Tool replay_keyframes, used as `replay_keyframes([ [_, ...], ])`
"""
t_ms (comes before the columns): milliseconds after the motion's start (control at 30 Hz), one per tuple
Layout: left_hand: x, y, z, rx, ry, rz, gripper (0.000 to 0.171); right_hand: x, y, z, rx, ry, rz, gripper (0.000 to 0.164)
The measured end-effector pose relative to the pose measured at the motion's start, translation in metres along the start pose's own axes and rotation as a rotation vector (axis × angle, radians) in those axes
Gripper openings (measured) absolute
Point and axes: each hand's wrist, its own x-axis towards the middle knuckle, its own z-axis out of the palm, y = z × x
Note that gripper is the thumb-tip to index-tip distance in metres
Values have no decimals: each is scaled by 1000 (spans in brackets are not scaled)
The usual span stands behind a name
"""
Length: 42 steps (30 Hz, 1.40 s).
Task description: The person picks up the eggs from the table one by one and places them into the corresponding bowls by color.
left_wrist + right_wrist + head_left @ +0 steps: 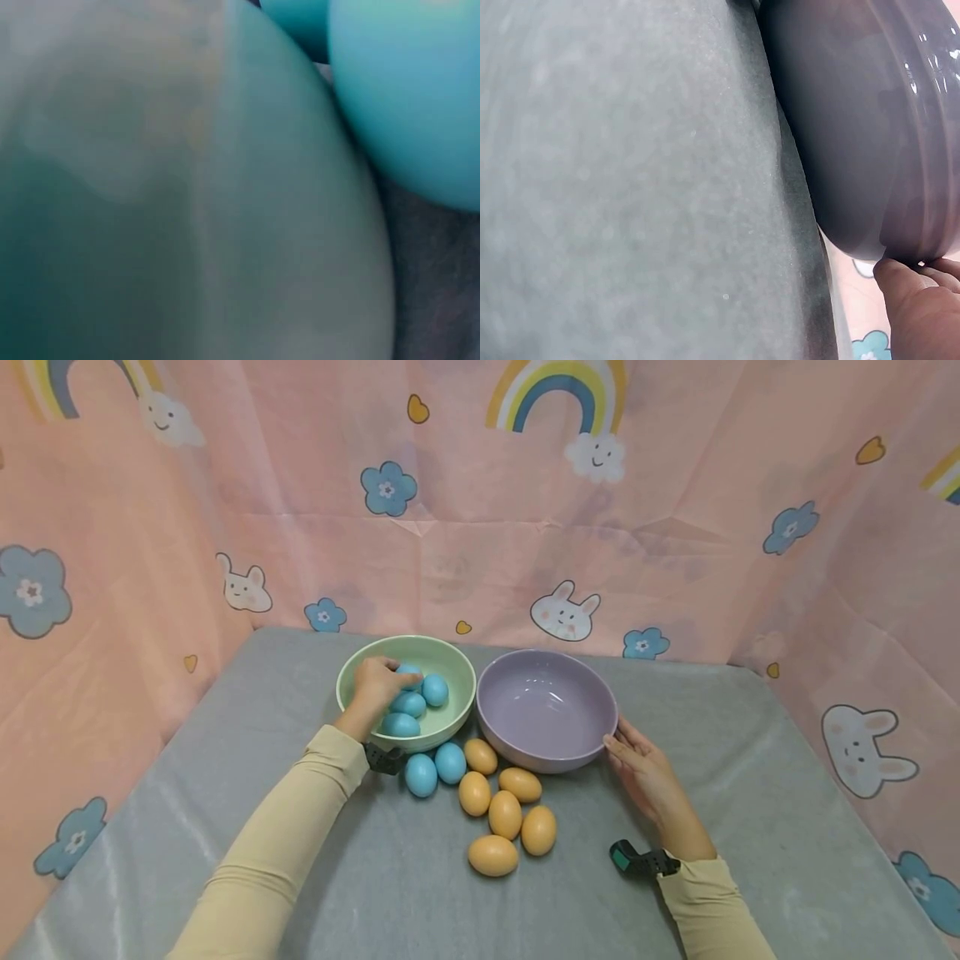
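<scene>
Bright light is glinting inside the purple bowl (536, 714), while the dim left wrist view is blurring the green bowl (300, 225).

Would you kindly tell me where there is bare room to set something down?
Bare grey cloth lies right of the purple bowl and right hand, and also left of the green bowl and left sleeve. It is crowded just in front of the bowls, where blue eggs and orange eggs cluster.

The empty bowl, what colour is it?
The empty bowl is soft purple, and shows best in the head view.
</scene>
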Motion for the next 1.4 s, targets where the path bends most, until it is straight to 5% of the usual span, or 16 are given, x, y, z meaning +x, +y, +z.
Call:
replay_keyframes([
  [467,3,0,2,130,-73,15,61,-1,0,1,25,-1,-8,73],
  [667,-3,3,-1,-10,-77,36,62,-1,1,0,12,-2,-3,73],
  [1033,-56,-2,-19,-326,-165,242,63,0,-1,0,31,-4,-13,73],
  [1400,-106,-38,-34,-359,-207,252,54,0,-1,2,37,11,3,73],
])
